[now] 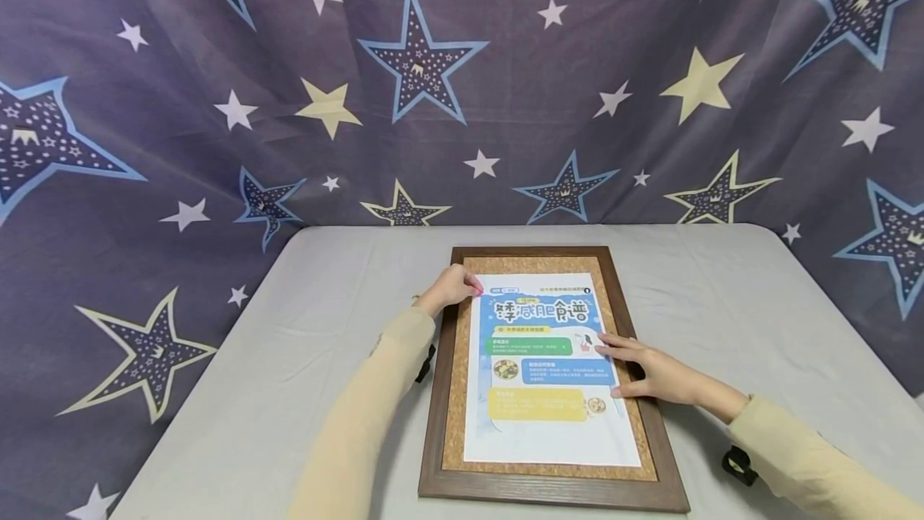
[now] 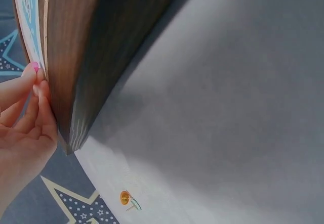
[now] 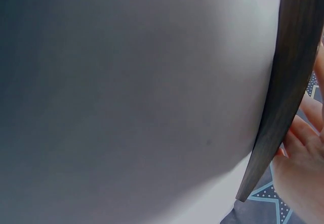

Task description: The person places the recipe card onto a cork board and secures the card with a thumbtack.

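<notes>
A printed paper poster (image 1: 549, 444) with blue, green and yellow panels lies on a cork board (image 1: 530, 265) with a brown wooden frame (image 1: 552, 490). At the poster's top left corner my left hand (image 1: 451, 286) pinches a small pink push pin (image 1: 477, 290) between thumb and finger; the left wrist view shows the pin (image 2: 35, 66) at the thumb tip. A small black pin (image 1: 587, 290) sits at the top right corner. My right hand (image 1: 653, 371) rests across the frame's right side, its spread fingers touching the poster's right edge.
The board lies on a table with a pale grey cloth (image 1: 346, 287). By the frame's far left corner are small thumbtacks, one with a round orange-gold head (image 2: 125, 197). A dark curtain (image 1: 469, 143) with stars hangs behind the table.
</notes>
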### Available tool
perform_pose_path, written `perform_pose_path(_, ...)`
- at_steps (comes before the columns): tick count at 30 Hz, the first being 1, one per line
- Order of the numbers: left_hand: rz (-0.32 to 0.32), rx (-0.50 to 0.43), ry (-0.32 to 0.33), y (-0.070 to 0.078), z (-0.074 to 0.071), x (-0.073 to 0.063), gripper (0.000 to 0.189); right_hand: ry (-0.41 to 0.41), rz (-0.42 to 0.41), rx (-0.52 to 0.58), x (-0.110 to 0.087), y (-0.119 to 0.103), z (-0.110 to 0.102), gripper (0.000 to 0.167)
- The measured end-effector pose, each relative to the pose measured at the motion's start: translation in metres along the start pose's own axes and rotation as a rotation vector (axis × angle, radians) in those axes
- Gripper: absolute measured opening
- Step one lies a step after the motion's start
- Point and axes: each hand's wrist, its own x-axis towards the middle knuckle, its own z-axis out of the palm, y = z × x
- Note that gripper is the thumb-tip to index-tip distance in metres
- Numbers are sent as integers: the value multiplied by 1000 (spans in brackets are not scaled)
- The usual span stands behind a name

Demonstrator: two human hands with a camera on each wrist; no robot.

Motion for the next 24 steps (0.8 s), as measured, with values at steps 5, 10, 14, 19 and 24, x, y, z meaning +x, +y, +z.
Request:
perform_pose_path(5, -18, 17, 5, -12, 7, 10, 6, 0, 0, -2, 0, 0, 0, 68)
perform_pose_path(10, -21, 12, -5, -34, 19, 27, 6, 2, 0, -2, 0, 0, 0, 68)
perform_pose_path(14, 6, -33, -3, -35, 17, 25, 4, -1, -1, -3, 0, -1, 0, 68)
perform_pose_path(19, -8, -36, -3, 33, -16, -24, 9, -4, 1, -1, 0, 0, 0, 68)
perform_pose_path(24, -84, -48, -12, 132, -64, -91, 11, -3, 0, 1, 0, 0, 1, 68)
